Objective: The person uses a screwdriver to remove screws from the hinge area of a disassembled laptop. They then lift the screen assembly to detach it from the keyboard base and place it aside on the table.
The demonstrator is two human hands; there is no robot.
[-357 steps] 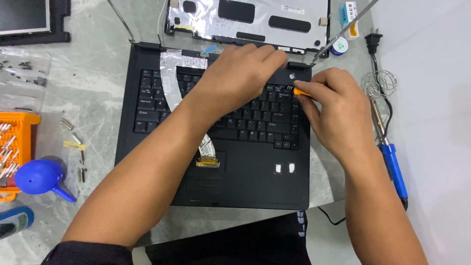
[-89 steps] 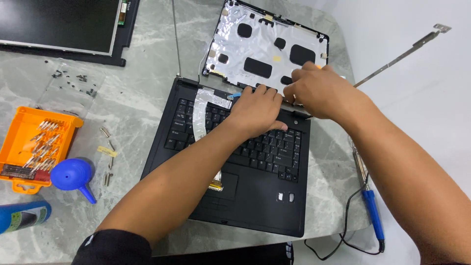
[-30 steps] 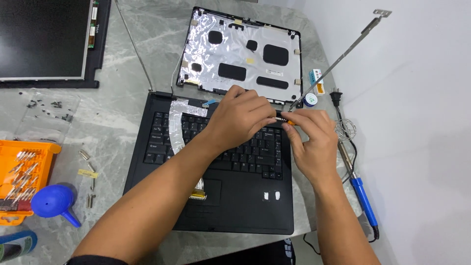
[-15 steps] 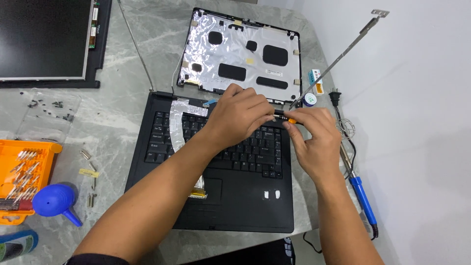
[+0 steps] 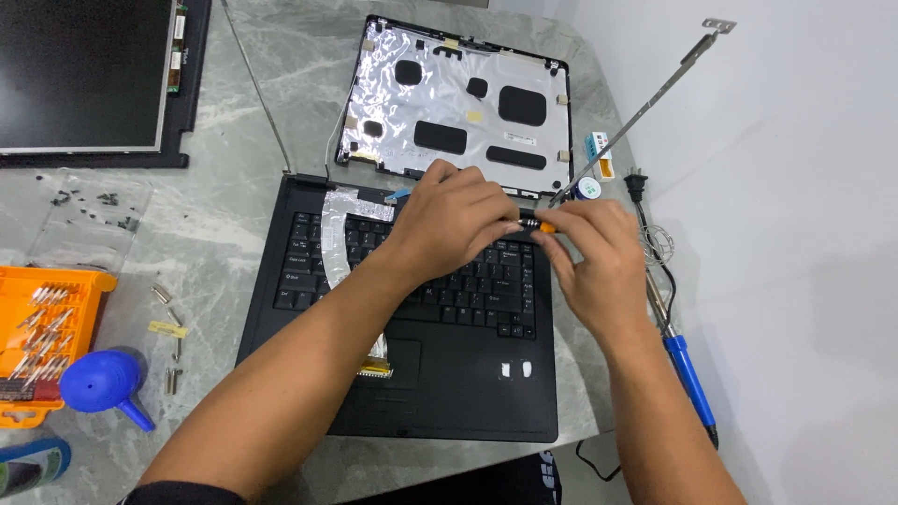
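A black laptop base with its keyboard lies on the grey marble table. My left hand rests over the keyboard's upper right part, its fingertips pinching the dark shaft of a small screwdriver. The screwdriver's orange handle sits in my right hand, which hovers over the laptop's right edge. Behind the base lies the detached screen lid, foil-lined side up. A silver ribbon cable curves across the left side of the keyboard.
A loose screen panel lies at the far left. An orange bit case, a blue air blower and loose screws sit at the left. A blue-handled soldering iron and a metal hinge bar lie at the right.
My hands stayed at the laptop's upper right over the last second; the right hand shifted slightly on the screwdriver. Earlier, both hands were at the lid's lower edge.
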